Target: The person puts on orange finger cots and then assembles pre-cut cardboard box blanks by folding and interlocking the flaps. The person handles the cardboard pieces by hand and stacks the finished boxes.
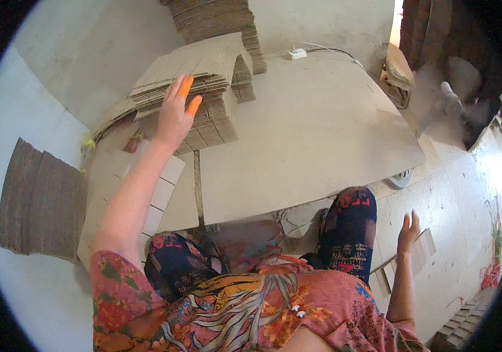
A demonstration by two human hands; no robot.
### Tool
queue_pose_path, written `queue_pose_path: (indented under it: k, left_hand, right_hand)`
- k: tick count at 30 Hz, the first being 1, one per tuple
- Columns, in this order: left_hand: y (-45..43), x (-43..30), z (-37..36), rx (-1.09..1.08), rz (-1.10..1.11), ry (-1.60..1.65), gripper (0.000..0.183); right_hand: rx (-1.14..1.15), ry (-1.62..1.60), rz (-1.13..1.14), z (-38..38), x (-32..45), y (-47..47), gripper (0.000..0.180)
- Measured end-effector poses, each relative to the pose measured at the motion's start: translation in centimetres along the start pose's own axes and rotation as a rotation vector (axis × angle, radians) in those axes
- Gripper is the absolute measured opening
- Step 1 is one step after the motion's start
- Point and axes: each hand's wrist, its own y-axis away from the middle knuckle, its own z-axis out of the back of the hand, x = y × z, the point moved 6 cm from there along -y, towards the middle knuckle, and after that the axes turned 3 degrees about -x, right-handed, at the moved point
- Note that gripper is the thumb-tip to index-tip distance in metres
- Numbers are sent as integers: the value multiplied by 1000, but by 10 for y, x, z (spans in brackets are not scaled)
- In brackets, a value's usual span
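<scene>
My left hand [175,115] reaches over a stack of flat cardboard sheets [193,61] on the board in front of me. Its fingers are apart, with orange finger covers on two of them, and nothing shows in its grasp. Whether it touches the stack's near edge cannot be told. Low on the right, my right hand [408,233] is raised beside my knee, fingers up and slightly apart, holding nothing visible. Just behind it is a small cardboard piece [427,244], by more cardboard pieces [389,273] near the floor.
The wide pale board [304,132] spans the area before my knees. A taller cardboard stack [215,20] stands by the wall, and another [42,202] lies left. A white power adapter [297,53] trails cables. A blurred fan [451,99] stands right. Small cardboard pieces [462,317] sit lower right.
</scene>
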Motion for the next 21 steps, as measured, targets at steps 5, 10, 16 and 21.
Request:
queue_pose_path:
  k: [5, 10, 16, 21]
  left_hand:
    - [-49, 24, -29, 43, -140, -316, 50]
    - [-69, 50, -42, 317, 27, -36, 37]
    - [-71, 56, -28, 277, 77, 51, 28]
    - [-73, 88, -19, 268, 216, 403, 30]
  right_hand:
    - [371, -677, 1, -45, 239, -77, 37]
    - [980, -914, 18, -169, 391, -56, 59]
    - [1227, -1286, -119, -221, 539, -9, 62]
    - [1346, -1326, 198, -221, 591, 3, 68]
